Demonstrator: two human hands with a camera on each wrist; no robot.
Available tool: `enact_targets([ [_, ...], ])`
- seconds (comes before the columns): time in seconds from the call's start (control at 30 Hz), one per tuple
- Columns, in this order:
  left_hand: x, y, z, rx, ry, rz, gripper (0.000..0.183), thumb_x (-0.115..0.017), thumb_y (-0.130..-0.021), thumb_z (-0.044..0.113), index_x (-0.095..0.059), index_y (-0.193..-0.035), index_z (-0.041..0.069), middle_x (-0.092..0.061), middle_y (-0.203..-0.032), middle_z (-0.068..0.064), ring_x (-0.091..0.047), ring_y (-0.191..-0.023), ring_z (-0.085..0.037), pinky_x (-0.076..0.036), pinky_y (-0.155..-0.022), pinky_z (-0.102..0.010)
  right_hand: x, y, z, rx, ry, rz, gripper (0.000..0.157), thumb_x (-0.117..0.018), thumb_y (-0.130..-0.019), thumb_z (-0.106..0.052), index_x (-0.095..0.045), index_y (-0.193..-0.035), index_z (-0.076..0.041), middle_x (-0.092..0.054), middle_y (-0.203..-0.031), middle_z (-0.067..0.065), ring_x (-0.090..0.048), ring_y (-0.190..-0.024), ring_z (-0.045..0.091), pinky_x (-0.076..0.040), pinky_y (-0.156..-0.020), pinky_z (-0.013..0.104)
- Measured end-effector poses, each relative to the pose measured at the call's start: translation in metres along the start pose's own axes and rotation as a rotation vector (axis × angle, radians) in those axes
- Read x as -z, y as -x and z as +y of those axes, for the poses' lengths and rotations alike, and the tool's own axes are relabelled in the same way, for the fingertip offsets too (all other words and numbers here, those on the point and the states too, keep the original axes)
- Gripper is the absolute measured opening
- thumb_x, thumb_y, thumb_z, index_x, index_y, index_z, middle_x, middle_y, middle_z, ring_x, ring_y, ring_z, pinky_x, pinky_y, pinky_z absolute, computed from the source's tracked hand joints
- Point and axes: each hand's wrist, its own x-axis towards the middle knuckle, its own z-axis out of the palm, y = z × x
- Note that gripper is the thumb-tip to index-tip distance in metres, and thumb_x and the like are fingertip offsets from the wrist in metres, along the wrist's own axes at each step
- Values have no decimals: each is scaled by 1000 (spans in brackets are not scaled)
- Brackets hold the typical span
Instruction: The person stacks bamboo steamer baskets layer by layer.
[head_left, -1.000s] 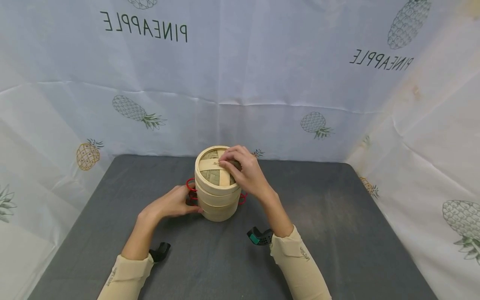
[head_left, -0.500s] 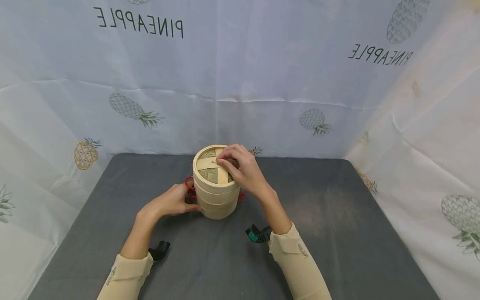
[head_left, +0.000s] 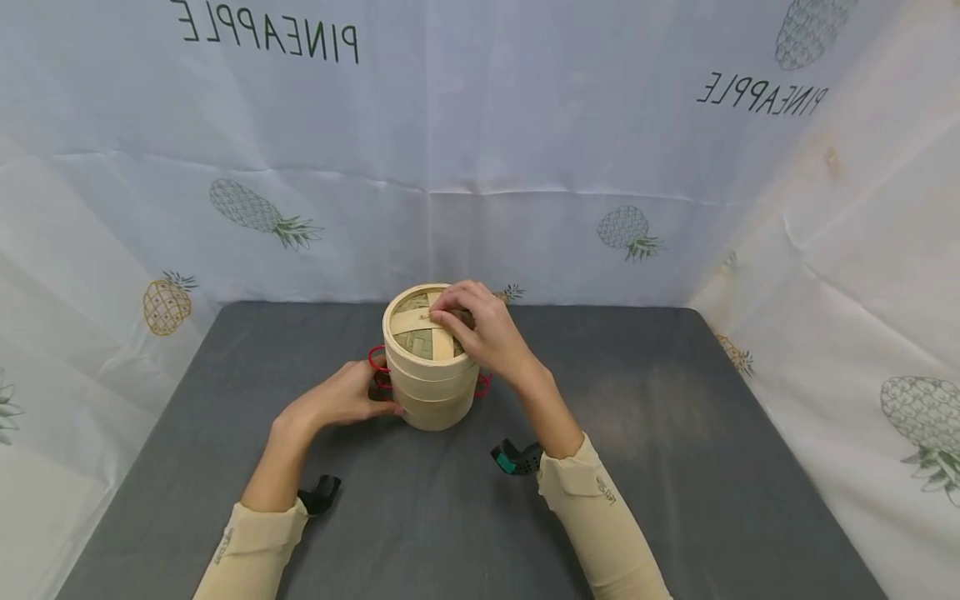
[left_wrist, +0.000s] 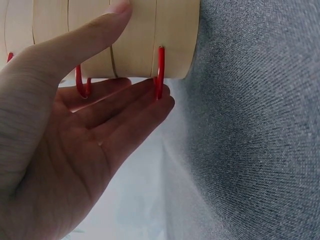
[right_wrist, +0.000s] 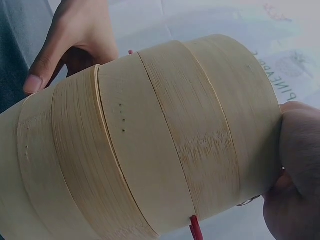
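A round bamboo steamer [head_left: 431, 392] stands upright on the dark table [head_left: 637, 467], stacked in tiers under a woven lid [head_left: 409, 322]. Red loop handles stick out at its sides, one of them a handle [left_wrist: 161, 67] close to my fingertips. My left hand [head_left: 341, 396] holds the steamer low on its left side, thumb on the front wall and fingers behind by the handles. On top, my right hand [head_left: 483, 329] pinches at the middle of the lid with thumb and fingers. What lies inside the steamer is hidden.
A pale pineapple-print cloth [head_left: 480, 150] hangs behind the table's far edge and along both sides. Black wrist devices sit at both cuffs, one with a green patch [head_left: 506, 463].
Both hands keep their places on the steamer, and the lid stays on it. The head view has shifted slightly, so everything appears a little higher.
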Motion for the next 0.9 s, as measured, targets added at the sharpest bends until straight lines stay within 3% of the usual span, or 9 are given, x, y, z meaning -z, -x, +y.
enact_targets([
  [0.43, 1, 0, 2, -1, 14, -11, 61, -91, -89, 19, -62, -137, -3, -76, -123, -19, -78, -110, -31, -65, -94, -48, 4, 2, -7, -42, 19, -21, 11, -74, -103, -13, -78, -108, -4, -74, -115, 13, -64, -108, 29, -55, -93, 43],
  [0.9, 0, 0, -1, 2, -7, -12, 56, -92, -88, 22, -64, -130, -3, -78, -116, -16, -78, -103, -30, -66, -89, -43, 1, 2, -7, -41, 3, 0, 11, -75, -102, -13, -79, -107, -4, -75, -116, 13, -67, -112, 30, -57, -100, 46],
])
